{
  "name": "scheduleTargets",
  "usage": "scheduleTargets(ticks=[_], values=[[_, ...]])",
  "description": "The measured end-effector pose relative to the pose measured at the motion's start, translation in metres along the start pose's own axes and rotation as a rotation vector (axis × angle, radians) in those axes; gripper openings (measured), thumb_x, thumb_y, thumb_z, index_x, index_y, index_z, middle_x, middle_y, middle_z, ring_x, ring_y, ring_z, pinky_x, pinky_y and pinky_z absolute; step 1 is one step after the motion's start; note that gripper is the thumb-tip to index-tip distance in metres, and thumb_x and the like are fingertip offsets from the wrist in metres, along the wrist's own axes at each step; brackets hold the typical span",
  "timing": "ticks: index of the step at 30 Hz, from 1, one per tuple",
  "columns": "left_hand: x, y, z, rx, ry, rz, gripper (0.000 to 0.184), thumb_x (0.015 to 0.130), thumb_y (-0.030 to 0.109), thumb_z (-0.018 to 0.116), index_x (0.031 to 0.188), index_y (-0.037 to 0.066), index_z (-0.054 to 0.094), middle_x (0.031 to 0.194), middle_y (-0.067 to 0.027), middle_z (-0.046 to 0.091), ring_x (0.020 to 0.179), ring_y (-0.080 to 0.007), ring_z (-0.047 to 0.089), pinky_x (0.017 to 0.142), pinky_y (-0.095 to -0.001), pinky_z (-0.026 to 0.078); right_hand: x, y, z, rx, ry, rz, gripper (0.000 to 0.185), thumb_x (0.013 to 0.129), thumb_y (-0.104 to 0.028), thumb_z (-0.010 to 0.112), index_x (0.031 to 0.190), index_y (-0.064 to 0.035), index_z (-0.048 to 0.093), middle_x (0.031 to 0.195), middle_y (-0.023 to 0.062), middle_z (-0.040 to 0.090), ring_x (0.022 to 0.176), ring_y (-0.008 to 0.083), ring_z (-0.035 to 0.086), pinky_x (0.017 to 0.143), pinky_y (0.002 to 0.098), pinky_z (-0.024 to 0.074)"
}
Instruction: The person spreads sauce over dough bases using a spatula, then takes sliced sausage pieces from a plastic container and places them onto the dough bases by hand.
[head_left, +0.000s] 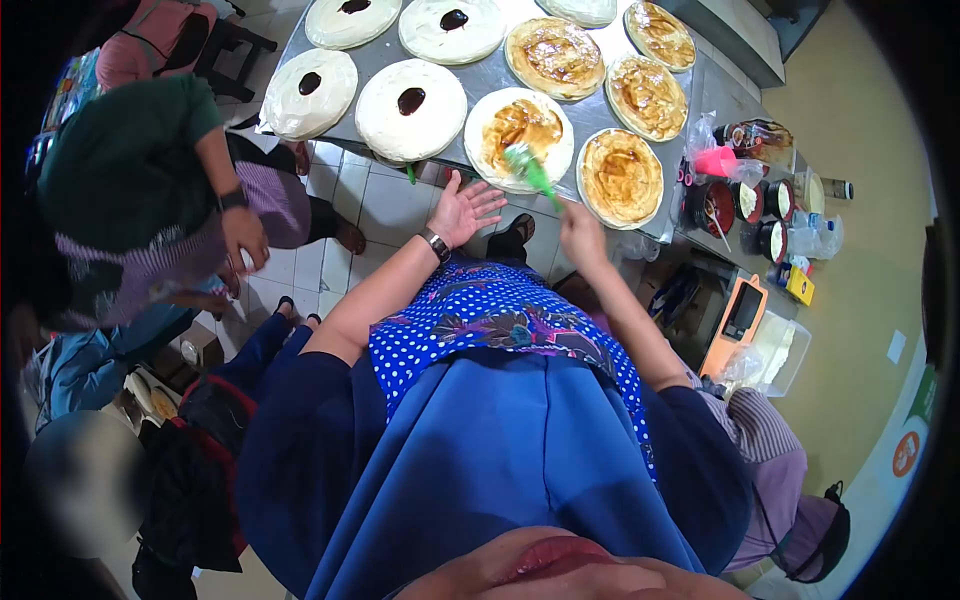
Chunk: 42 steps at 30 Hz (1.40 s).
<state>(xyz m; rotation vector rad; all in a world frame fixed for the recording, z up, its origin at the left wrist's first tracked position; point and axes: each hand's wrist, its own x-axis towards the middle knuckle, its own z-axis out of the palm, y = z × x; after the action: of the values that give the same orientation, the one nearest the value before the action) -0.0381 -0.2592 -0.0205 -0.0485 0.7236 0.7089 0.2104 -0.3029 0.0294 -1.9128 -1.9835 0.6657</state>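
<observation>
My right hand (pixel 583 238) is closed round the handle of a green spatula (pixel 535 178), whose head touches a round cream-covered cake (pixel 480 125). Brown sauce is smeared over the middle of that cake. Just below the table edge, my left hand (pixel 465 212) is held palm up with its fingers spread and nothing in it. To the left, a white round cake (pixel 385 125) has a dark blob of sauce at its centre. A cake with brown sauce spread over its top (pixel 620 202) lies to the right, near my right hand.
Several more round cakes stand on the metal table (pixel 578 122). At the right are dark bowls (pixel 708 208), a pink cup (pixel 715 161) and an orange scale (pixel 728 335). A person in green (pixel 125 165) stands at the left; another person (pixel 775 450) is at the lower right.
</observation>
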Motion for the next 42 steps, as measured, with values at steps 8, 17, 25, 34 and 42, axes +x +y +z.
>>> scheduleTargets(ticks=[8, 17, 25, 34, 42], values=[[0.003, -0.003, 0.005, 0.009, 0.061, 0.02, 0.082, 0.087, 0.069, 0.027, 0.132, 0.001, 0.037, 0.128, -0.0205, 0.048, 0.117, -0.0328, 0.049, 0.095, -0.0504, 0.039, 0.034, -0.022, 0.011, 0.209, 0.073, 0.073, 0.033, 0.084, -0.007, 0.052, 0.117, -0.0071, 0.058, 0.096, 0.0226, 0.063, 0.088, 0.0376, 0.06, 0.078, 0.0414, 0.0462], [0.005, -0.007, 0.002, -0.112, 0.034, 0.032, 0.086, 0.086, 0.07, 0.023, 0.135, 0.0, 0.033, 0.134, -0.0206, 0.042, 0.124, -0.0333, 0.042, 0.1, -0.0532, 0.033, 0.105, -0.036, 0.003, 0.123, -0.091, 0.011, 0.029, 0.088, -0.013, 0.05, 0.115, -0.0072, 0.059, 0.084, 0.0221, 0.063, 0.079, 0.0279, 0.063, 0.071, 0.0387, 0.0474], [0.004, -0.012, -0.011, -0.168, -0.016, 0.049, 0.089, 0.086, 0.071, 0.02, 0.135, -0.001, 0.033, 0.136, -0.0204, 0.041, 0.125, -0.0335, 0.041, 0.1, -0.0535, 0.033, 0.029, -0.003, -0.082, -0.364, -0.267, -0.167, 0.046, 0.075, -0.007, 0.053, 0.12, -0.0171, 0.055, 0.088, 0.0108, 0.057, 0.075, 0.0311, 0.06, 0.064, 0.0421, 0.0485], [0.015, -0.013, 0.002, -0.19, 0.058, 0.068, 0.086, 0.086, 0.07, 0.023, 0.135, -0.001, 0.032, 0.135, -0.0218, 0.041, 0.125, -0.0368, 0.04, 0.1, -0.0545, 0.033, 0.11, -0.013, -0.042, -0.275, -0.057, -0.521, 0.047, 0.073, -0.003, 0.052, 0.118, -0.0173, 0.058, 0.083, 0.0077, 0.054, 0.073, 0.0258, 0.061, 0.058, 0.0374, 0.0484], [0.011, -0.012, 0.005, -0.26, 0.036, 0.065, 0.082, 0.087, 0.066, 0.033, 0.133, -0.002, 0.029, 0.135, -0.0242, 0.038, 0.124, -0.0419, 0.039, 0.102, -0.057, 0.031, 0.09, 0.022, -0.062, -0.379, 0.016, -0.038, 0.042, 0.077, -0.009, 0.054, 0.118, -0.0142, 0.055, 0.09, 0.013, 0.056, 0.076, 0.0315, 0.061, 0.063, 0.044, 0.0485]])
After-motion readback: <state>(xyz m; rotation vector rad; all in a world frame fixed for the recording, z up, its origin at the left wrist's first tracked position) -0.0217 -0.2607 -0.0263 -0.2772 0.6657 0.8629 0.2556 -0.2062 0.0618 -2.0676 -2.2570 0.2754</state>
